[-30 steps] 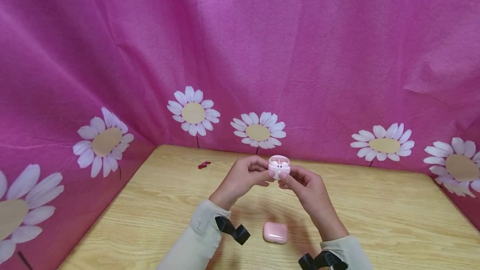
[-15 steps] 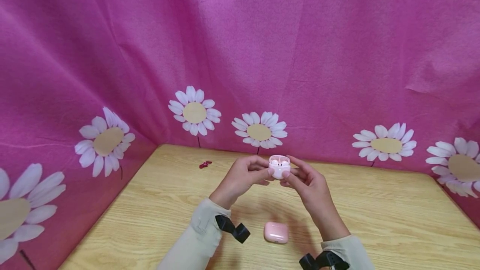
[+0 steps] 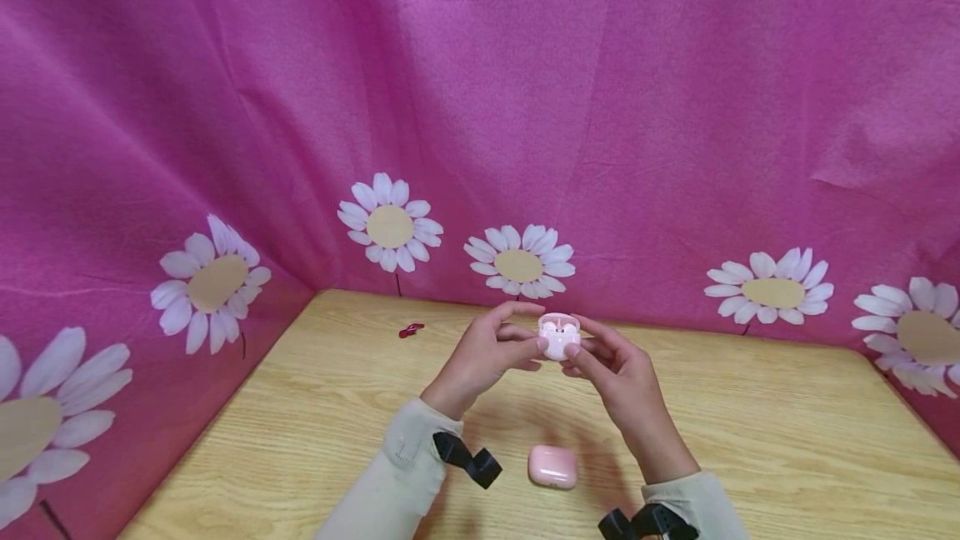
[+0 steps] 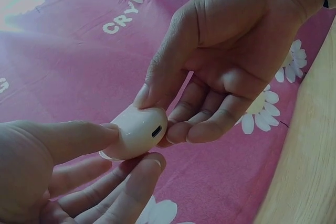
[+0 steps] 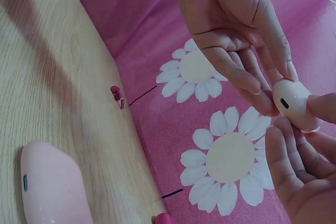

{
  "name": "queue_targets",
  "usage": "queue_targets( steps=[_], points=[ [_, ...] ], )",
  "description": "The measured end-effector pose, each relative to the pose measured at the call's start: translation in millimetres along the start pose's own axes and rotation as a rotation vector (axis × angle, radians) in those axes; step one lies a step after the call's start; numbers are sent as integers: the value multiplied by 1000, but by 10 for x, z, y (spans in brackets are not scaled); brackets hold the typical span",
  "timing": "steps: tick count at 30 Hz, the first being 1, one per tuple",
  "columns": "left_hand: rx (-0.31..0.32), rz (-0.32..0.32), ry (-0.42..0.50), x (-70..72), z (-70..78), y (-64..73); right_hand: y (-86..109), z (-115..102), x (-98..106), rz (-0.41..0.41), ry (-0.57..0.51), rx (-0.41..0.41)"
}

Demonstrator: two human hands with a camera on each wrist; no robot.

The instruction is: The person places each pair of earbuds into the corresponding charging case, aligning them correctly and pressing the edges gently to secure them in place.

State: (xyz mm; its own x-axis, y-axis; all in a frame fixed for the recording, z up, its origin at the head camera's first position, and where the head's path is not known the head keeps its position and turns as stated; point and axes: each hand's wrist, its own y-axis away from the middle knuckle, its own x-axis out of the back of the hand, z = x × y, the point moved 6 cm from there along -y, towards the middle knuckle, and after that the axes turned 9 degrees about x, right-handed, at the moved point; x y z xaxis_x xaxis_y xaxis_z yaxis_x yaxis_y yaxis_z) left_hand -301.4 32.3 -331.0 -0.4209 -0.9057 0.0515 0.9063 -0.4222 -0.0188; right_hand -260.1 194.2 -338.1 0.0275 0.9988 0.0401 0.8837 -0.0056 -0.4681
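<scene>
Since half a second ago, the index finger of the left hand (image 3: pixel 483 354) has lifted and straightened towards the raised lid (image 3: pixel 558 318) of one glossy, pale pink, rounded earbud case (image 3: pixel 561 348), while that hand's thumb stays at the case's front. Both hands have their fingers grasping this one case: the left pinches one side, and the right hand (image 3: pixel 618 369) grips the other with its thumb in front. It is held up above the light wood-grain worktop (image 3: pixel 765 415), standing open, with two small pale earbuds (image 3: pixel 550 329) seated inside; both wrist views show one dark oval slot in its base. One second case, a glossy deeper-pink rounded box (image 3: pixel 552 467), lies shut on the worktop between the forearms. One small dark-red object (image 3: pixel 411 330), too small to identify, lies near the worktop's far edge, well apart to the left. Two cream sleeves (image 3: pixel 408 457) each carry one black wrist device (image 3: pixel 468 461). Behind hangs magenta cloth (image 3: pixel 637 107) with six large white daisies (image 3: pixel 519 265) low down.
</scene>
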Motion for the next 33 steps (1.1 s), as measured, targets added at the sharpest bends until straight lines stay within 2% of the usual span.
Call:
queue_targets(
  steps=[9, 33],
  points=[
    [-42, -22, 5, -18, 34, 14, 1, 7, 5, 0, 2, 5],
    [-56, -13, 33, -15, 54, 17, 7, 10, -8, -5, 3, 7]
  ],
)
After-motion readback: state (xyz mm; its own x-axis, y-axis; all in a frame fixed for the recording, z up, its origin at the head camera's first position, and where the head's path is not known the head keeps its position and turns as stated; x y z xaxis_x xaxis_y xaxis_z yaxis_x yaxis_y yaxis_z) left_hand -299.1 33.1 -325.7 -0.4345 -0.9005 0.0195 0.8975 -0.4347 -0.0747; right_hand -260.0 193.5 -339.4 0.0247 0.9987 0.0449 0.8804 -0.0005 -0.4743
